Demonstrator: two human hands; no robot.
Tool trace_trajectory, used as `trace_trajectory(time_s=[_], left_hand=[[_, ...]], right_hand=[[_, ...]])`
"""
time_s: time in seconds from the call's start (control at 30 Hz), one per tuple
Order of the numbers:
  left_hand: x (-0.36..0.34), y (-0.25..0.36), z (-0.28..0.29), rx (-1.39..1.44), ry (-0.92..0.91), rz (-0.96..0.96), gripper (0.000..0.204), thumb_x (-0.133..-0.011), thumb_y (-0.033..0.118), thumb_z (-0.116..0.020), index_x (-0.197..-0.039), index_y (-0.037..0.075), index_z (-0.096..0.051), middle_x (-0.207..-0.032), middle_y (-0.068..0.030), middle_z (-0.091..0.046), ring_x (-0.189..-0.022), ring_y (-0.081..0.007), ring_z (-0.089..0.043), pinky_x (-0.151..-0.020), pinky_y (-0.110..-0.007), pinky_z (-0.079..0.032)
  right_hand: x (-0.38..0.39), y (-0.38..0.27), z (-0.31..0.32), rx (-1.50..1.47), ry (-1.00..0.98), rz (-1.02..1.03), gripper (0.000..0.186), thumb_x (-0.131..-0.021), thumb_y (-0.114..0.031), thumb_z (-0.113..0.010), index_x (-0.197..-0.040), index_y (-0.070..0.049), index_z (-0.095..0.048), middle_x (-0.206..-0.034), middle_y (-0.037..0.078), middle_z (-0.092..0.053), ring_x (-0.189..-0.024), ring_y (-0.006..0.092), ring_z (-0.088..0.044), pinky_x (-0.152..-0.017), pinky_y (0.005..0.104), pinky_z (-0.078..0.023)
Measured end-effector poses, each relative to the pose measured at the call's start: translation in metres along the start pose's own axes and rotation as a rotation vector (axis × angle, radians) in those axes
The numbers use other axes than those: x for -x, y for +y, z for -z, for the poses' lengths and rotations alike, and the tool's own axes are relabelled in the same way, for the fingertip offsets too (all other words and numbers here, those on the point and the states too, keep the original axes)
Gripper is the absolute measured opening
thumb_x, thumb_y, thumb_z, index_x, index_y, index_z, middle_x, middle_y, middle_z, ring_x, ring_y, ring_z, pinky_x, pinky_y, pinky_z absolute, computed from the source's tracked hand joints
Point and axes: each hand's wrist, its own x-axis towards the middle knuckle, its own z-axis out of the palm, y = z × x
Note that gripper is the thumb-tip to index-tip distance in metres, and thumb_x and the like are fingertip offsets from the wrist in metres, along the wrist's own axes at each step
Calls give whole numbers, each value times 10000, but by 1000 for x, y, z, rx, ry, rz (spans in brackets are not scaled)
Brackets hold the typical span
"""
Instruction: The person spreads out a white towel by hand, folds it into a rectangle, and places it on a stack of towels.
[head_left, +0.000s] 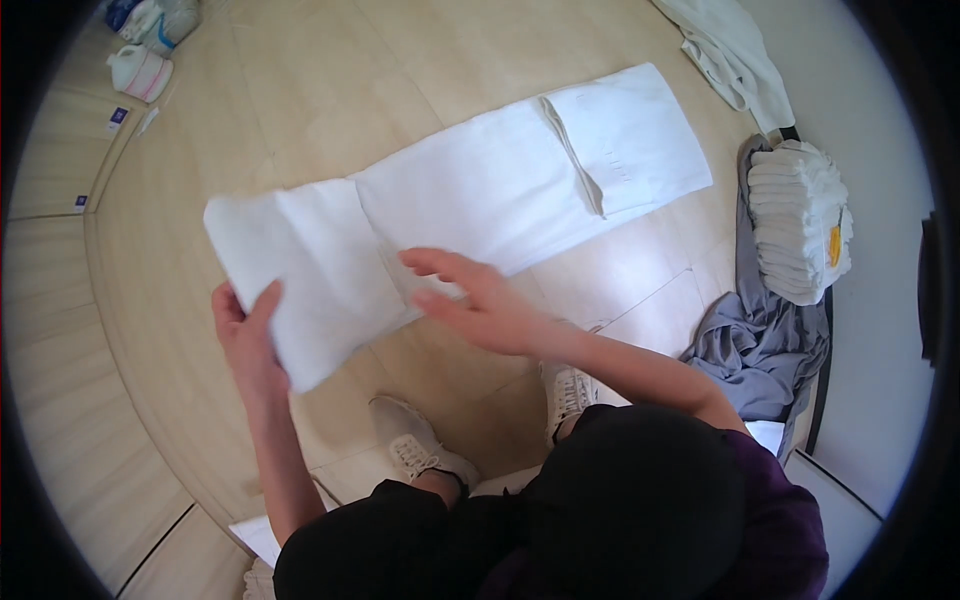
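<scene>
A long, folded piece of white cloth [470, 180] stretches across the floor in front of me, from lower left to upper right. Towards its right end a gaping slit like a pocket opening shows, with small stitch marks beside it. My left hand [250, 335] grips the cloth's left end, thumb on top and fingers under the edge; that end is lifted off the floor. Over the near edge, close to a crosswise fold, hovers my right hand [485, 305], slightly blurred, with fingers apart and nothing held.
At the right stands a stack of folded white cloths [795, 220] bearing a yellow item, beside a crumpled grey cloth [755, 340]. Another white cloth [740, 60] lies at the far right. A white jug [140, 72] stands far left, near pale cabinets [50, 270]. My shoes [420, 440] are below the cloth.
</scene>
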Motion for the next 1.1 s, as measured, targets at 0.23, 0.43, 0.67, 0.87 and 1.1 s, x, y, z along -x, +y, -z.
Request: trace_trajectory(time_s=[0.23, 0.43, 0.67, 0.87, 1.1], left_hand=[[45, -5, -115, -283, -602, -123, 381, -981, 183, -679, -1337, 67, -605, -1267, -54, -612, -1174, -137, -563, -907, -296, -478], [-17, -59, -119, -390, -400, -26, 395, -985, 209, -669, -1306, 13, -549, -1164, -67, -615, -1074, -140, -577, -856, -283, -488], [-69, -98, -131, -266, -213, 202, 812, -877, 403, -776, -1444, -19, -376, -1295, -149, -550, -1140, -271, -606, -957, -376, -498], [-138, -105, -147, -556, -210, -459, 821, -844, 375, -811, -1461, 7, -414, -1394, -168, -530, -1167, -278, -605, -973, -389, -507], [-160, -86, -118, -293, -422, -87, 262, -882, 191, -780, -1065, 20, -704, -944, -23, -681, -902, -138, -628, -854, -295, -503]], right_hand=[[20, 19, 125, -137, 413, -432, 661, -1002, -528, -585, -1455, -54, -500, -1226, 87, -656, -1060, 172, -603, -930, 348, -481], [16, 96, 124, -7, 538, -410, 482, -969, -221, -698, -1369, 5, -552, -1125, 73, -654, -974, 128, -574, -840, 278, -482], [40, 95, 102, 166, 742, -294, 499, -943, -251, -702, -1318, 49, -568, -1054, 143, -685, -863, 166, -609, -785, 330, -518], [28, 117, 100, 351, 769, -284, 510, -917, -240, -740, -1301, 53, -578, -1079, 162, -684, -867, 206, -619, -792, 327, -523], [37, 113, 92, 273, 801, -139, 461, -923, -187, -749, -1298, 40, -608, -1082, 120, -691, -829, 163, -607, -744, 271, -505]])
